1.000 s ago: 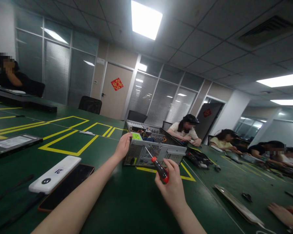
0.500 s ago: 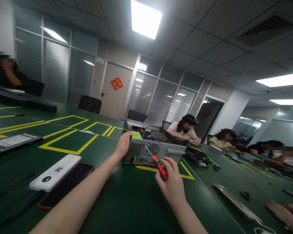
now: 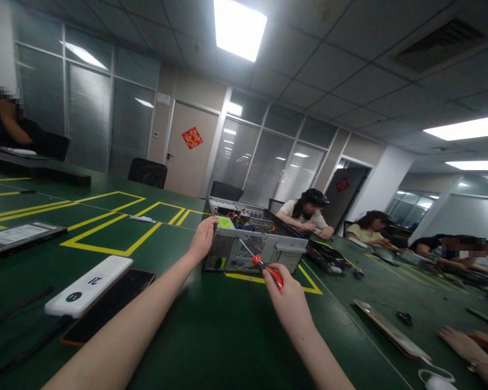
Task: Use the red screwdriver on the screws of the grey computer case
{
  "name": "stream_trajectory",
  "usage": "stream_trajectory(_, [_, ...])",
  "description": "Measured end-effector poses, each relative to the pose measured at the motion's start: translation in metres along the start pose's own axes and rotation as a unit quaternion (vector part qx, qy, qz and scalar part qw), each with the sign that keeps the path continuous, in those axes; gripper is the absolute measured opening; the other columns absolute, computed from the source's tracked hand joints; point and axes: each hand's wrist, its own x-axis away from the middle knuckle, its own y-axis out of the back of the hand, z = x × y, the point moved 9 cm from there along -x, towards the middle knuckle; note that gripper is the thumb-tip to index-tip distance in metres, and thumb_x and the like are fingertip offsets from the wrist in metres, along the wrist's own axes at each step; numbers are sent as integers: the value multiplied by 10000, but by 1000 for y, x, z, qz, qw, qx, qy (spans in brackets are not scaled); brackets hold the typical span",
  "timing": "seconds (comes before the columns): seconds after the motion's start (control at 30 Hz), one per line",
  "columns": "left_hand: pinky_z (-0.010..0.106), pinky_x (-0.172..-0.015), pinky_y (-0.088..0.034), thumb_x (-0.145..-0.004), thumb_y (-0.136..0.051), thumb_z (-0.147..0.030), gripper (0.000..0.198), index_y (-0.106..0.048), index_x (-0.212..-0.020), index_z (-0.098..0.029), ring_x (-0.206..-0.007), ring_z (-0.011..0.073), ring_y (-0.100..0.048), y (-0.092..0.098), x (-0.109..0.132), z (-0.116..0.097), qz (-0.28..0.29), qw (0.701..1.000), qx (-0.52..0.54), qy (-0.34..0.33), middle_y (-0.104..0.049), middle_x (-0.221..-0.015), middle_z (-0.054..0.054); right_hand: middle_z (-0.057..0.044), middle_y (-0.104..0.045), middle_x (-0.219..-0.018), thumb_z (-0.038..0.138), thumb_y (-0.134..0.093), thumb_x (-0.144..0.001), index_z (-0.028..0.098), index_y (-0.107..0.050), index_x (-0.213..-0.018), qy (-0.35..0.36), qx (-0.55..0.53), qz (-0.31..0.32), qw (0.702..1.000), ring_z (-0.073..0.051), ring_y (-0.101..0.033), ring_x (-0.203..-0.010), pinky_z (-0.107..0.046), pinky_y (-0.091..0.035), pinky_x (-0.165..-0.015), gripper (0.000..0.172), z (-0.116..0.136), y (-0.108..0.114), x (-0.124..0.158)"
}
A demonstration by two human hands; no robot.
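Observation:
An opened computer case lies on the green table with its perforated metal back panel facing me. A yellow-green label shows at its upper left corner, on what looks like the power supply. My left hand grips that corner, its fingers bent over the edge; the fingertips are partly hidden. In my right hand is a screwdriver with a red and black handle. Its thin shaft slants up and left to the back panel, the tip near the panel's upper edge. I cannot tell whether the tip sits in a screw.
To the left lie a white power bank, a phone and a hard drive. Black parts lie right of the case. Another person's hand rests at the lower right. Several people sit around the table.
My right hand has re-gripped the screwdriver handle, the fingers now closed further round it. The left hand stays at the case's corner. The whole view has shifted slightly.

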Motion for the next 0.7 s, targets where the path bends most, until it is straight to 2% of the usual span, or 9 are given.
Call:
stream_trajectory(0.1, [436,-1033,-382,-941,-242,-319,351,-560,-1001,-183,-1151,208,-510,-1,0,0,0,1000,0,3,-591,-1161,101,57,-511,-601,510,-585,-748,221,-507,-942,-115,-214,68,968,-88,-421,-431,-193,-315,-393,357,-20,-19,1])
stream_trajectory(0.17, [435,-1032,-385,-941,-242,-321,351,-561,-1000,-185,-1148,207,-513,-1,0,1,-2,1000,1,4,-591,-1160,100,101,-444,-535,489,-611,-744,221,-470,-921,-187,-370,129,901,-30,-255,-347,-136,-188,-333,351,-26,-38,7])
stream_trajectory(0.23, [436,-1031,-387,-942,-242,-323,353,-562,-1000,-186,-1143,207,-517,-1,0,1,-4,1000,1,4,-591,-1157,100,106,-415,-513,453,-591,-786,195,-454,-829,-250,-508,179,804,3,-174,-336,-104,-139,-315,295,-24,-54,16])
stream_trajectory(0.3, [438,-1032,-388,-942,-242,-324,353,-561,-1004,-188,-1139,206,-519,0,0,1,-7,1000,1,3,-592,-1154,99,97,-393,-510,411,-535,-847,168,-445,-757,-310,-619,215,689,15,-184,-339,-79,-162,-306,274,-15,-67,27])
stream_trajectory(0.37, [436,-1030,-391,-942,-245,-325,350,-562,-1009,-193,-1140,204,-520,0,1,1,-9,1000,2,1,-594,-1153,95,57,-447,-566,368,-471,-896,145,-472,-803,-366,-685,245,580,6,-293,-371,-61,-218,-310,242,-2,-78,39])
stream_trajectory(0.4, [435,-1031,-392,-942,-246,-324,349,-562,-1011,-194,-1142,203,-520,0,1,1,-9,1000,2,0,-594,-1154,94,20,-502,-637,341,-446,-911,134,-486,-872,-385,-701,255,543,-7,-368,-415,-58,-246,-315,214,4,-82,44])
stream_trajectory(0.47, [435,-1032,-391,-942,-248,-319,347,-563,-1013,-191,-1147,204,-518,0,1,1,-8,1000,0,-1,-594,-1158,97,-55,-562,-779,292,-394,-933,116,-484,-994,-404,-707,268,515,-37,-471,-511,-64,-280,-323,207,12,-89,50])
stream_trajectory(0.53, [436,-1034,-389,-941,-251,-309,344,-562,-1014,-184,-1145,205,-519,0,1,1,-7,1000,-2,-2,-593,-1163,102,-26,-533,-729,238,-347,-945,109,-471,-1021,-400,-713,259,515,-26,-422,-456,-75,-248,-313,195,13,-92,49])
stream_trajectory(0.7, [433,-1033,-390,-941,-248,-299,342,-561,-1009,-179,-1141,201,-524,-1,1,1,-8,1000,-2,-5,-595,-1157,105,84,-394,-585,339,-446,-915,153,-444,-871,-407,-729,243,493,13,-252,-336,-90,-171,-295,191,1,-92,44])
